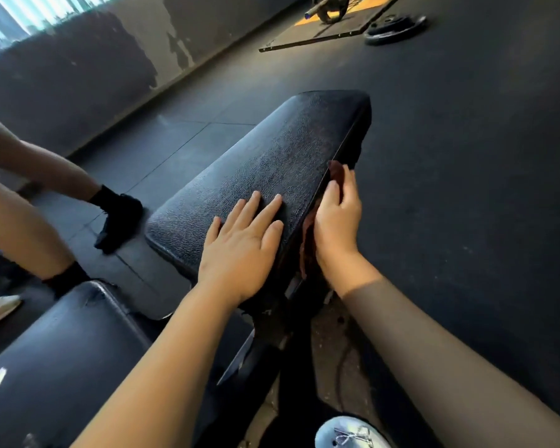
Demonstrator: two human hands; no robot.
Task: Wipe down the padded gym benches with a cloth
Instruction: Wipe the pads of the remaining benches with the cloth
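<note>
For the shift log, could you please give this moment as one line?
left hand: flat on black textured padded bench top | right hand: pressing dark red cloth against bench's side edge

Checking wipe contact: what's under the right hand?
A dark red cloth, pressed by the right hand against the side edge of the bench pad. The hand covers most of it.

Left hand (240,253) on bench pad (272,163); cloth (307,244) against its right edge.
</note>
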